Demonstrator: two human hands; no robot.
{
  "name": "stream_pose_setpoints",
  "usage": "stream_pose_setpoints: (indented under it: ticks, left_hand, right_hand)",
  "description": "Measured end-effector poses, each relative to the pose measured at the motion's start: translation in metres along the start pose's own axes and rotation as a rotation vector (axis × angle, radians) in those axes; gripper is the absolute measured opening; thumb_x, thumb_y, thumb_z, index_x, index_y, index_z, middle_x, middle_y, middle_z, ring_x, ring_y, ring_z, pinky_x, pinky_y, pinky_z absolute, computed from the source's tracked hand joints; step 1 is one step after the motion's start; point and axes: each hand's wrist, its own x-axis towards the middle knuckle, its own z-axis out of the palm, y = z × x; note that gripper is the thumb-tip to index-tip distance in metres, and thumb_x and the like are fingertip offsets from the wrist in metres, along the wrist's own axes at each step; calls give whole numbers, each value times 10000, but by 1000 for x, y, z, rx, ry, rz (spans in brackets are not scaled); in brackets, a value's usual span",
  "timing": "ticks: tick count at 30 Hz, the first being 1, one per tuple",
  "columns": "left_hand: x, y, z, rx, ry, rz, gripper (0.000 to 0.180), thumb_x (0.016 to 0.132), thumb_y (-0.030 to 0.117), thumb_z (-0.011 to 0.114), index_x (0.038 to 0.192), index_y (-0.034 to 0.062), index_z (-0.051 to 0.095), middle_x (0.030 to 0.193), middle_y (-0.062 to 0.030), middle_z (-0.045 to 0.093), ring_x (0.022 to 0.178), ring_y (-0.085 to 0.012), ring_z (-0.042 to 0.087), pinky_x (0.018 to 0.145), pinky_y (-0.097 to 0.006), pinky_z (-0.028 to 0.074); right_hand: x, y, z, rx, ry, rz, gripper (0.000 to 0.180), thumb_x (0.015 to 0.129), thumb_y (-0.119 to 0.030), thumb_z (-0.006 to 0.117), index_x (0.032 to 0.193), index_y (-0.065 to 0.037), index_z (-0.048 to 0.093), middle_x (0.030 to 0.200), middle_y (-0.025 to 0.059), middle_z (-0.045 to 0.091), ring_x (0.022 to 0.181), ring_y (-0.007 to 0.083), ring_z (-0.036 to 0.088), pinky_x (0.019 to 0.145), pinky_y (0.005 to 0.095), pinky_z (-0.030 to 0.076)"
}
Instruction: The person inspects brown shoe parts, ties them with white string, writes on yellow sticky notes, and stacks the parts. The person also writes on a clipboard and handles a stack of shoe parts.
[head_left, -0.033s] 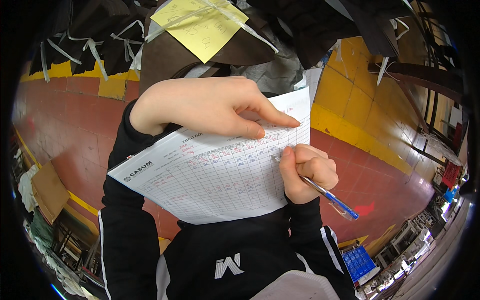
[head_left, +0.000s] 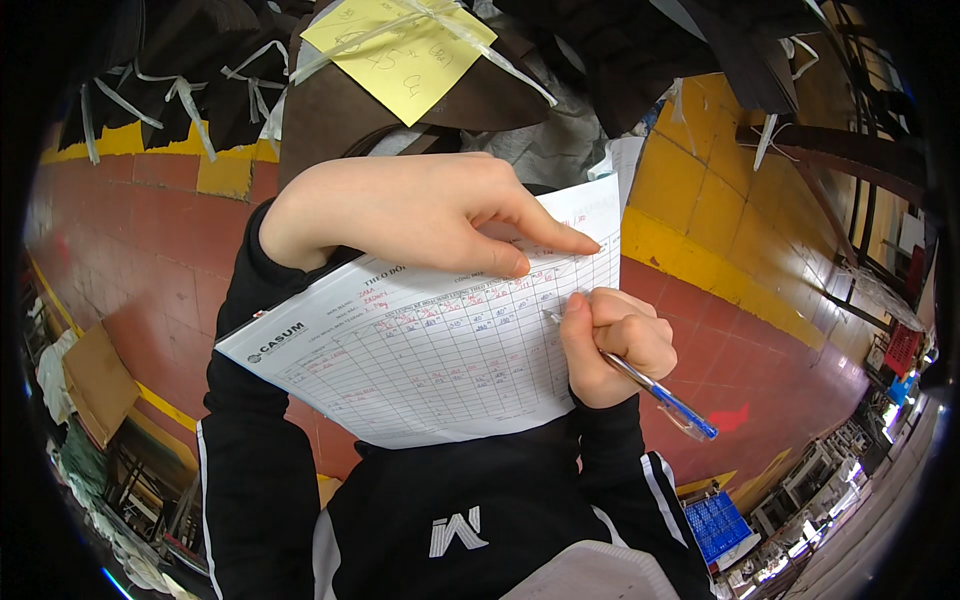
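"Where is the ruled sheet (head_left: 450, 385) seen?"

"It is shown slanted in front of a black jacket (head_left: 385, 525), its grid marked by hand in red and blue ink. Its upper edge is partly covered by the left hand (head_left: 400, 210)."

"How are that hand's fingers placed?"

"The thumb and forefinger are stretched out and parted, their tips laid over the sheet's upper right part. The other fingers are hidden, so whether the paper is pinched cannot be told."

"And the right hand (head_left: 625, 350)?"

"It is set over the sheet's right edge, its fingers curled tightly around a clear-and-blue pen (head_left: 688, 414). The pen's back end is pointed away from the sheet, to the lower right; whether paper is touched by the tip cannot be made out."

"What is pictured around the sheet?"

"Above it, a yellow note (head_left: 410, 85) is crossed by a white tie (head_left: 485, 58) on dark brown material (head_left: 325, 110). To its lower right, a blue crate (head_left: 718, 525) is seen; to its left, red floor tiles (head_left: 150, 220) are shown."
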Motion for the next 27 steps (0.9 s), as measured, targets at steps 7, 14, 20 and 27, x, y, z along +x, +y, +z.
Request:
stream_pose_setpoints:
  ticks: [7,14,20,27]
  left_hand:
    - [1,-5,-2,61,19,22,464,903,92,624,1360,109,546,831,-120,690,567,-96,496,534,-261,400]
    - [1,-6,-1,51,27,26,458,904,89,624,1355,112,551,879,-136,709,560,-93,501,526,-259,394]
    - [0,-9,0,81,47,58,457,902,92,627,1352,113,553,889,-140,711,569,-102,522,536,-259,405]
    - [1,-5,-1,52,23,30,460,900,90,628,1353,108,552,879,-139,710,575,-104,537,538,-255,408]
  right_hand:
    - [2,7,2,-13,13,-40,419,660,239,653,540,-52,376,462,74,429,332,168,390,361,255,234]
    - [1,6,2,61,50,30,397,675,232,657,566,-48,399,466,69,442,336,160,405,361,250,240]
    - [0,6,2,27,47,23,399,677,231,662,566,-52,402,465,66,442,337,155,410,360,251,240]
    - [1,5,1,16,29,-8,418,674,232,659,544,-54,383,465,67,437,333,164,401,363,249,228]
